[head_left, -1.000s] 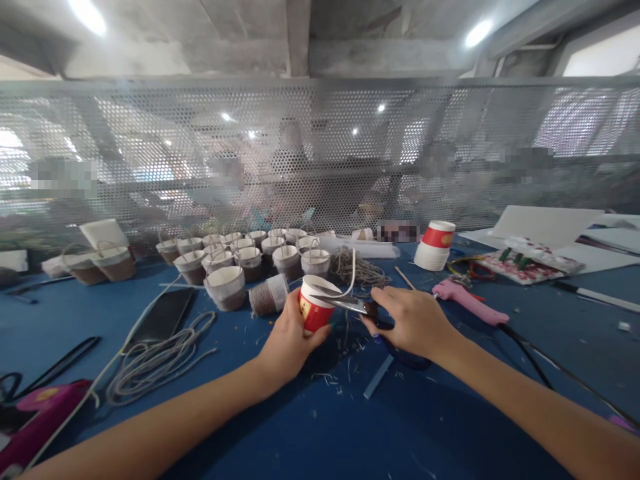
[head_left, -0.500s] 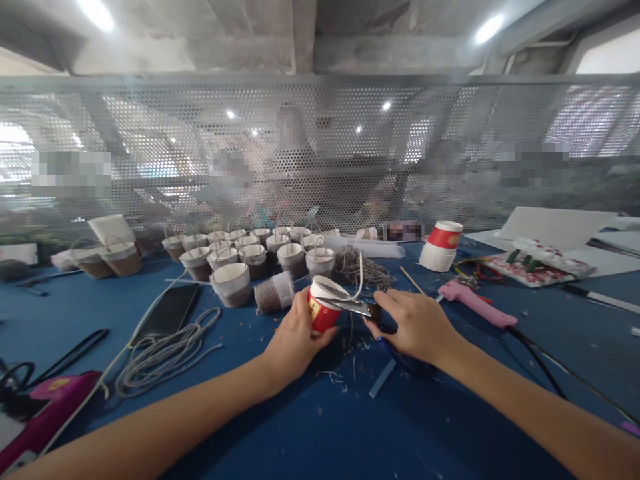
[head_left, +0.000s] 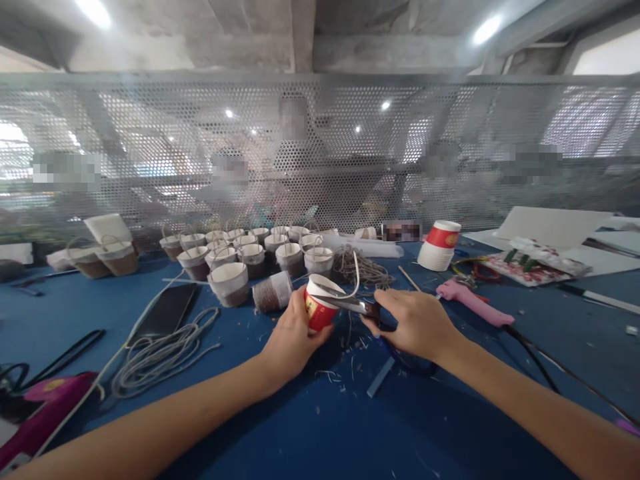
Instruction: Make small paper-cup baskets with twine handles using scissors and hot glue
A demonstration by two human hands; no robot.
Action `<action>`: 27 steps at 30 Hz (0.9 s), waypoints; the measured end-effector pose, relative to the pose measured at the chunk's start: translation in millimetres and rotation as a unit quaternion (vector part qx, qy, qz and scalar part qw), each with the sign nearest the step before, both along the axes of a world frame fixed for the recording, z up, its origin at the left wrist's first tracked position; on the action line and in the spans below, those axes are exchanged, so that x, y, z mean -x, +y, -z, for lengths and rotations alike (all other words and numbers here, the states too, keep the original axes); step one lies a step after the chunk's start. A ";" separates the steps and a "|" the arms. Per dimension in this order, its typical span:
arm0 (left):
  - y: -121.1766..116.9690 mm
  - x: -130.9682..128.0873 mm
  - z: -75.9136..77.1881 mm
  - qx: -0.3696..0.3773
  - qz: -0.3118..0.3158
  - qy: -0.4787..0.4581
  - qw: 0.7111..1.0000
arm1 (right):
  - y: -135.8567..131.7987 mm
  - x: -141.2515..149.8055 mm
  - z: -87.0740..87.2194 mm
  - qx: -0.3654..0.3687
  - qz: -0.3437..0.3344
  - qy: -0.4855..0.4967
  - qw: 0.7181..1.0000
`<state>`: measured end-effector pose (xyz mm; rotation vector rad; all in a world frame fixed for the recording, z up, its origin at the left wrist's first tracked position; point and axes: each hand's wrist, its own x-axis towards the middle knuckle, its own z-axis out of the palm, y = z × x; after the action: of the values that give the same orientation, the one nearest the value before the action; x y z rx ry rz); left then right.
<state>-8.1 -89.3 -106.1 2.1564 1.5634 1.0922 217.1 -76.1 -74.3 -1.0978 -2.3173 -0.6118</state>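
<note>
A red and white paper cup [head_left: 316,313] is tilted in my left hand [head_left: 289,339], whose fingers wrap round its side. My right hand [head_left: 417,327] grips a pair of scissors [head_left: 356,305] with dark blue handles. The blades lie across the cup's rim, one of them over the opening. A thin white strip [head_left: 357,273] cut from the rim curls upward beside the blades, still joined to the cup as far as I can see. Just left of my left hand lies a twine-wrapped cup [head_left: 273,292] on its side.
Several twine-handled cups [head_left: 230,284] crowd the back left. Behind my hands lies a tangle of twine [head_left: 364,267]. Stacked paper cups [head_left: 439,247] and a pink glue gun [head_left: 475,303] are on the right. A black phone [head_left: 167,312] and coiled cord [head_left: 163,360] lie left. Perforated panel [head_left: 330,153] behind.
The cup has turned slightly in my left hand and shifted a little left. The curled strip stands a touch more to the left. The scissors stay at the rim.
</note>
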 end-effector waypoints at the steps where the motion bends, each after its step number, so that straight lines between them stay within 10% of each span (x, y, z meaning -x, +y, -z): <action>1: -0.2 -0.2 -0.2 0.001 -0.003 0.000 1.000 | 0.0 0.0 -0.3 -0.001 -0.001 0.001 1.000; 17: 1.9 0.9 0.9 -0.040 0.014 -0.030 0.999 | -0.7 1.1 -1.8 -0.063 0.011 0.000 0.998; 27: 10.4 8.3 -6.3 0.083 0.170 -0.230 0.955 | 6.8 -6.9 -3.1 -0.032 -0.015 0.040 0.999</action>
<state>-16.5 -79.0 -99.8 1.8011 0.9951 1.1850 223.9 -69.3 -71.3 -1.0384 -2.2263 -0.6140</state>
